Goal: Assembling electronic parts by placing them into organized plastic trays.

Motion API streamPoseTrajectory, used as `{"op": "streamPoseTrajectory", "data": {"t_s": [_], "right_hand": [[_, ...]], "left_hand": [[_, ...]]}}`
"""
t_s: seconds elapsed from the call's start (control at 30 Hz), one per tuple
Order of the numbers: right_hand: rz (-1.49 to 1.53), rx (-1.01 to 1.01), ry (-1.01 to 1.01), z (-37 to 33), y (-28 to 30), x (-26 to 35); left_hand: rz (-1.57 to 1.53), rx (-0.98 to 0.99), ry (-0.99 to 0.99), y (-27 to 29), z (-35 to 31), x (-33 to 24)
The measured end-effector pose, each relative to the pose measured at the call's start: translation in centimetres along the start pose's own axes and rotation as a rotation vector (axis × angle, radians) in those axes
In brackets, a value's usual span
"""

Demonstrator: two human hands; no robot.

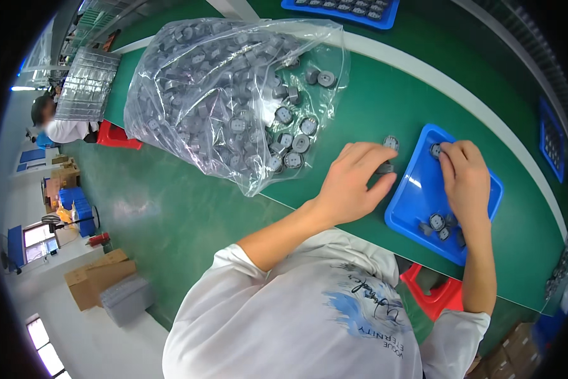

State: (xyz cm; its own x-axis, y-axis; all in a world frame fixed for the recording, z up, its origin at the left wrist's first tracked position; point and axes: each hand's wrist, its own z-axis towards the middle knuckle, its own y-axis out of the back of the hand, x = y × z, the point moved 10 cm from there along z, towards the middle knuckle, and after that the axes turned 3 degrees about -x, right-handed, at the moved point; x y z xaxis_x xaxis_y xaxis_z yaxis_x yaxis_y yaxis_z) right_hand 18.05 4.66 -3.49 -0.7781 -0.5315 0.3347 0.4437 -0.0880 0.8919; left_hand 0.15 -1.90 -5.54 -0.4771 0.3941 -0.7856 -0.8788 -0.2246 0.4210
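Head view looks down on a long green tabletop (385, 107) with a white strip along its far edge. Largest on it is a clear plastic bag (233, 95), slumped open toward the person and stuffed with small grey round parts (294, 142); several spill from its mouth near the middle of the tabletop. The bag looks soft and slippery, and heavy by its fill, so it is best left lying.

Next in size is a blue tray (416, 189) at the near edge, toward the right. A few parts (436, 222) lie loose in its near corner. More blue trays sit at the far edge and far right edge.

The left hand (353, 183) rests on the tabletop just left of the tray, its grip closed on one part (385, 168) between thumb and fingers. Another part (391, 142) lies just beyond it.

The right hand (466, 180) hovers over the tray, fingertips pinched on a part (435, 150) at the tray's far corner.

Each part seems light, stiff and smooth-sided, a short disc with a paler face. It probably slips easily, so a pinch across the rim, thumb against forefinger, suits best. Small contacts on the face may be delicate; the face is better left untouched.
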Motion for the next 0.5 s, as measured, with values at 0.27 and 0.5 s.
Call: {"op": "streamPoseTrajectory", "data": {"t_s": [0.27,0.5], "right_hand": [[-0.028,0.018,-0.021,-0.3,-0.3,0.3],[-0.041,0.067,-0.06,0.7,-1.2,-0.4]], "left_hand": [[0.178,0.008,-0.046,1.5,-1.3,0.7],[0.072,0.031,-0.01,0.9,-0.4,1.6]]}}
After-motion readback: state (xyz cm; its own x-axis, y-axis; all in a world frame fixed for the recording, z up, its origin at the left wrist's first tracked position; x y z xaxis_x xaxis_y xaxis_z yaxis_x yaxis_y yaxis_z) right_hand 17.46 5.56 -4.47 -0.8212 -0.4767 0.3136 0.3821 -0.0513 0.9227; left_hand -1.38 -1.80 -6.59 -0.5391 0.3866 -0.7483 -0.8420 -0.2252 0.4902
